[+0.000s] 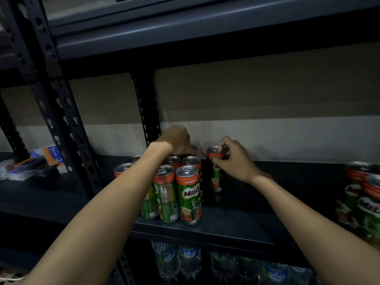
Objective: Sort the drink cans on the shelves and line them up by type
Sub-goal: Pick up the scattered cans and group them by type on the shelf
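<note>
my right hand (232,159) pinches the rim of a lone can (214,169); left hand (177,139) curls over the back of the can cluster (176,190) on the shelf (236,225), fingers hidden.

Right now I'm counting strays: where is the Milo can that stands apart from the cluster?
In the head view, the lone Milo can stands upright at the back of the dark shelf, just right of the can cluster, its rim pinched by the right hand.

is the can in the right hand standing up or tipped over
Upright. The lone Milo can stands on the shelf with its top facing up, and the right hand pinches its rim.
</note>
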